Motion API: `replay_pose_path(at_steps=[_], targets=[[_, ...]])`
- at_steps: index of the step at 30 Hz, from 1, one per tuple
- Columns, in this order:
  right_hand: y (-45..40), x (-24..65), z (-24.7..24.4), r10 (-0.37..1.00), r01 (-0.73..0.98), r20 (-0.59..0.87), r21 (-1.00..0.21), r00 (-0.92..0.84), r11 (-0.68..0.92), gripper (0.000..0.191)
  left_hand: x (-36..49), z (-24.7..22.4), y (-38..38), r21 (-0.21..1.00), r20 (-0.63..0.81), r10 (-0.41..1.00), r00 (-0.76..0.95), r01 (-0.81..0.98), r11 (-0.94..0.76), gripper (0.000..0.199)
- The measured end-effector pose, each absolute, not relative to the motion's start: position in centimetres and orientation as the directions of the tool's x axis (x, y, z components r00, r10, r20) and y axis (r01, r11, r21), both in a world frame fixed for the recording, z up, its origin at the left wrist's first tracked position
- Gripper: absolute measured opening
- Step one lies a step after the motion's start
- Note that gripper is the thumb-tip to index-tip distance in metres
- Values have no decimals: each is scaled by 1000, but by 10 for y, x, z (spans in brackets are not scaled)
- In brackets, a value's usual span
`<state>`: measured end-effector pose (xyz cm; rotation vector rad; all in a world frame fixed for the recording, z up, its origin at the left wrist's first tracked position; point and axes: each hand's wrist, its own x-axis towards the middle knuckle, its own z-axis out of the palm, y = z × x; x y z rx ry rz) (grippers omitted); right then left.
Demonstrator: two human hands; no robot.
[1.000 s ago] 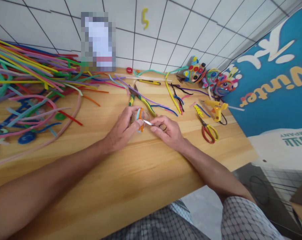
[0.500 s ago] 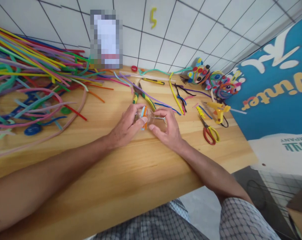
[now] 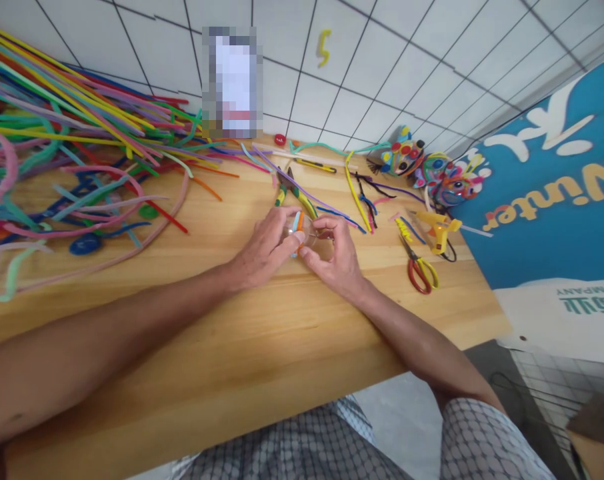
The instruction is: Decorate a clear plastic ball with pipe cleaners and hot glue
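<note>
My left hand (image 3: 269,247) is closed around a small clear rounded piece (image 3: 307,233) that looks like plastic. Orange and light blue pipe cleaner strips (image 3: 299,223) circle it, with my left thumb pressed over them. My right hand (image 3: 336,253) is curled at the right end of the clear piece, its thumb and forefinger against that end. A thin shiny part lies between those fingers, mostly hidden. Just behind the hands, green-and-yellow pliers (image 3: 305,199) lie with their jaws pointing away from me.
Many coloured pipe cleaners (image 3: 97,127) spread over the table's left side. A utility knife (image 3: 316,165) lies by the wall. On the right are red-and-yellow scissors (image 3: 422,273), a yellow glue gun (image 3: 439,232) and several decorated figures (image 3: 405,157). A blue board (image 3: 547,213) borders the table's right edge.
The view has shifted slightly. My right fingers have drawn in closer on the end of the clear piece, and the shiny part shows less. My left hand keeps its grip.
</note>
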<state>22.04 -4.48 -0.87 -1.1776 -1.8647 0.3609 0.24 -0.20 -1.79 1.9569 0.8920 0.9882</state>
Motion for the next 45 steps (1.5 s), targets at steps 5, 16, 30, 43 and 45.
replay_pose_path(at_steps=[5,16,30,43,45], targets=[[-45,220,-7,831,584,527,-624,-176,519,46,2,-16,-3,836,333,817,471,253,-487,49],[-49,214,-13,799,604,578,-582,-164,545,49,0,-16,-6,878,334,825,456,168,-448,45],[-53,213,-15,797,569,582,-604,-162,557,48,0,-14,-8,878,344,818,461,151,-454,43],[-53,213,-18,784,582,598,-583,-164,567,50,-1,-17,-8,892,320,836,447,155,-424,45],[-53,213,-18,783,590,600,-577,-164,565,50,-1,-18,-8,891,325,835,444,152,-428,45]])
